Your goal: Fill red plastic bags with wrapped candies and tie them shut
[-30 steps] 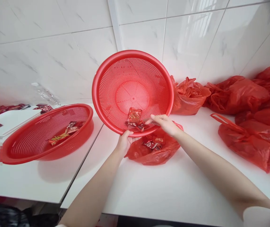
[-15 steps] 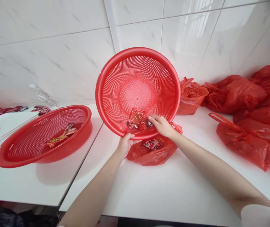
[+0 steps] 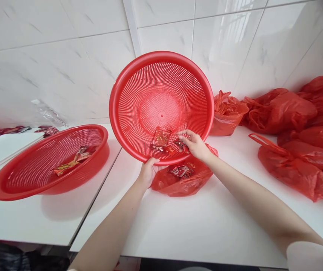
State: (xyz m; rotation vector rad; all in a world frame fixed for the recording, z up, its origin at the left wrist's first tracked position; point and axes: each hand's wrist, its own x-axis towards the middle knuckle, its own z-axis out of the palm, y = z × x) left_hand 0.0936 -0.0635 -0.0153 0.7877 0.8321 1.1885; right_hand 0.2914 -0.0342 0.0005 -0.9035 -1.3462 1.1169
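A red plastic mesh basket [image 3: 161, 60] is tipped up, its opening facing me. My left hand [image 3: 149, 172] is closed on its lower rim, thumb over the edge. Inside, near the low side, are a square red wrapped snack [image 3: 161, 137] and some smaller wrapped pieces. Over the dark small packet [image 3: 182, 146], my right hand [image 3: 194, 145] reaches in with thumb and forefinger apart; its other fingers are partly hidden. Directly below the basket stands an opened red plastic bag [image 3: 175, 190] with several wrapped snacks [image 3: 181, 171] in it.
A second red basket [image 3: 93, 169] with a few wrapped snacks leans at the left. Behind it are a white tray [image 3: 11, 145] and a clear plastic piece [image 3: 49, 113]. Several filled red bags [image 3: 294, 165] crowd the right. A tiled wall [image 3: 88, 75] rises behind the table.
The basket has shifted slightly up and left, its opening turned a little. My right hand's thumb and forefinger have moved apart above the small packet. My left hand still grips the rim.
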